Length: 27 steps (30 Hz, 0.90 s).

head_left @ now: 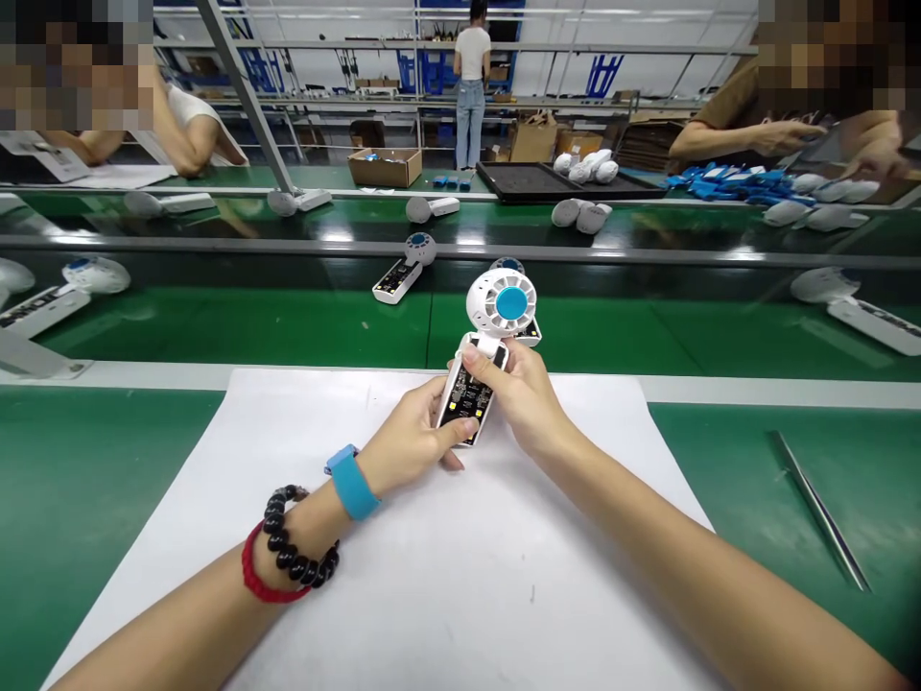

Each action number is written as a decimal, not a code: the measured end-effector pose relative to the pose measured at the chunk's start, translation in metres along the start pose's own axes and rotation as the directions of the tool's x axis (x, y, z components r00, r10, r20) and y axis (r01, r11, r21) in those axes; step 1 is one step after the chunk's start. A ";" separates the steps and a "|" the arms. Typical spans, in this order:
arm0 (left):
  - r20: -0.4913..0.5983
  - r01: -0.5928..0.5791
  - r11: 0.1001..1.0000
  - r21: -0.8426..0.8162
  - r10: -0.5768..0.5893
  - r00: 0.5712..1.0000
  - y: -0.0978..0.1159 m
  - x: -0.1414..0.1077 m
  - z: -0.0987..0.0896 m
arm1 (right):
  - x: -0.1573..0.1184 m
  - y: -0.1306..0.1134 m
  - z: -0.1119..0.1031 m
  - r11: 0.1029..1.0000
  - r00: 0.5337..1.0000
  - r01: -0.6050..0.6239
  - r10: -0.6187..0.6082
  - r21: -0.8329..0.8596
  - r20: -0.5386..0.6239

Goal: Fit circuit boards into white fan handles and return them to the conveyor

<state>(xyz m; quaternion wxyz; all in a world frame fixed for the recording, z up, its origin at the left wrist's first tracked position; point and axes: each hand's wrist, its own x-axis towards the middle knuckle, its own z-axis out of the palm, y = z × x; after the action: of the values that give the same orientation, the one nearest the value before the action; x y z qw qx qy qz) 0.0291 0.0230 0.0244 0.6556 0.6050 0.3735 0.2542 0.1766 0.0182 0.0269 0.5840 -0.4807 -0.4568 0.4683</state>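
Note:
A white handheld fan (pixel 502 302) with a blue centre is held upright, slightly tilted, above the white paper (pixel 460 595). Its handle is open and shows a black circuit board (pixel 469 389) with small yellow parts. My left hand (pixel 410 432) grips the lower handle, its thumb on the board's bottom end. My right hand (pixel 529 393) is closed round the top of the handle, thumb just below the fan head. Behind the held fan, another fan (pixel 531 332) is partly hidden.
Several fans lie on the green conveyor, one of them (pixel 396 279) left of centre. Metal tweezers (pixel 820 509) rest at right. Beyond are a black tray (pixel 532 182), a cardboard box (pixel 385 168) and blue packets (pixel 734 182). People sit at both far sides; another stands behind.

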 end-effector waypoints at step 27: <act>-0.369 -0.178 0.982 0.066 0.190 0.910 -0.007 0.008 -0.015 | 0.004 -0.014 -0.003 0.941 0.904 -0.338 0.322 0.007 0.281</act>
<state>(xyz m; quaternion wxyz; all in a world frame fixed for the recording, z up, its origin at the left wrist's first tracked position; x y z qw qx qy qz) 0.0209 0.0377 0.0162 0.5362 0.5883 0.4365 0.4194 0.1820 0.0200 0.0401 0.4399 -0.4646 -0.4325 0.6353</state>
